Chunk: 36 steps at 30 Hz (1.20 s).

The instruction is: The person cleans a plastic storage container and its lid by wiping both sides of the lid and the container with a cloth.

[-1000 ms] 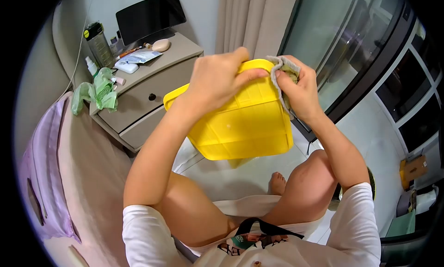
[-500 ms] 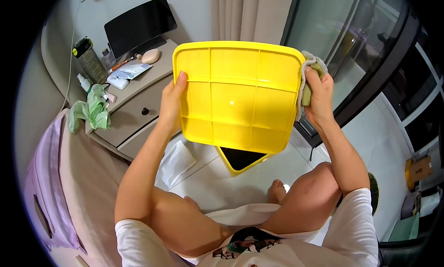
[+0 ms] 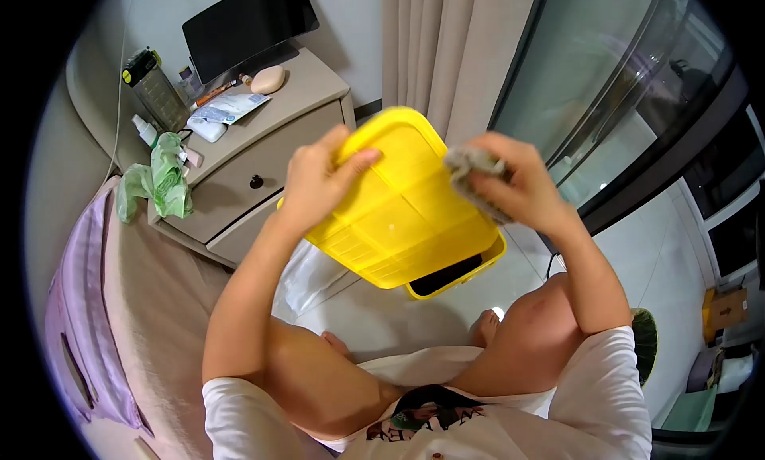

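One newly aslant lid [image 3: 402, 213] in left grip's [image 3: 320, 177] pinch, one cloth [image 3: 470, 165] in right grip's [image 3: 526, 185].

The yellow plastic lid [image 3: 398, 213], rectangular with rounded corners and a thick rim, is held up in the air at a tilt, one corner pointing upward, its ribbed face in view. A crumpled grey cloth [image 3: 462, 164] is bunched at the lid's upper-right edge; blur hides whether they touch.

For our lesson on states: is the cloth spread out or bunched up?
Bunched up: the cloth shows as a crumpled wad gripped in the right hand, its folds slightly blurred.
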Available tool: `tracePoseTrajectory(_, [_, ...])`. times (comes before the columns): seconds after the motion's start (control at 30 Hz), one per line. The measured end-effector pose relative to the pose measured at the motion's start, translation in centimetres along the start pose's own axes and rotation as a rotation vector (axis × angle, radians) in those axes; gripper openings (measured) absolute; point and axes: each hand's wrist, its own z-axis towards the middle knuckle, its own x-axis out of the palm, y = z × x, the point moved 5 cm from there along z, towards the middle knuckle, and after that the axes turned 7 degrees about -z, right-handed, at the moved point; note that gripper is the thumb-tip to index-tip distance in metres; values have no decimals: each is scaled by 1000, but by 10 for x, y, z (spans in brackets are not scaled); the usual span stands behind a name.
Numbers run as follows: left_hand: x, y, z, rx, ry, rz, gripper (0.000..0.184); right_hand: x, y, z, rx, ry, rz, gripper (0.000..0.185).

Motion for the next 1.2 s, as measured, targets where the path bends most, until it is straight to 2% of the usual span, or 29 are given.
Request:
tracePoseTrajectory(0.07, [-10, 10, 5, -15, -78, -255, 30, -14, -15, -3, 187, -281, 238, 19])
tracePoseTrajectory(0.1, [-15, 12, 6, -21, -98, -390, 29, -16, -19, -4, 191, -285, 237, 19])
tracePoseTrajectory(0.23, [-32, 27, 6, -6, -148, -478, 29, -11, -38, -10, 273, -273, 391, 20])
tracePoseTrajectory(0.3, [-36, 34, 5, -21, -172, -461, 31, 2, -34, -8, 301, -142, 420, 21])
tracePoseTrajectory(0.37, [-40, 40, 5, -28, -177, -406, 32, 8, -31, -7, 345, -111, 438, 22])
tracePoseTrajectory(0.43, [-40, 42, 5, -34, -174, -397, 32, 15, -32, -6, 291, 18, 323, 23])
tracePoseTrajectory(0.5, [-38, 41, 5, -38, -169, -393, 32, 17, -35, -6, 256, 12, 322, 23])
tracePoseTrajectory(0.7, [-34, 17, 7, -2, -162, -415, 31, 20, -38, -7, 378, 44, 322, 19])
tracePoseTrajectory(0.77, [-24, -5, 6, 87, -60, -259, 33, 23, -27, -5, 278, 20, 286, 19])
tracePoseTrajectory(0.83, [-15, -20, 5, 189, 9, -26, 36, 26, -22, -2, 270, 8, 303, 19])
tracePoseTrajectory(0.93, [-4, -28, 6, 154, 60, -22, 37, 16, -14, 2, 259, -184, 316, 16])
tracePoseTrajectory(1.0, [5, -37, 5, 280, 79, 22, 35, 7, -7, 6, 233, -223, 307, 16])
tracePoseTrajectory(1.1, [13, -45, 4, 318, 118, 110, 36, 0, -3, 10, 171, -286, 285, 16])
tracePoseTrajectory(1.2, [8, -49, 6, 313, 64, 75, 36, -3, 1, 13, 163, -318, 359, 15])
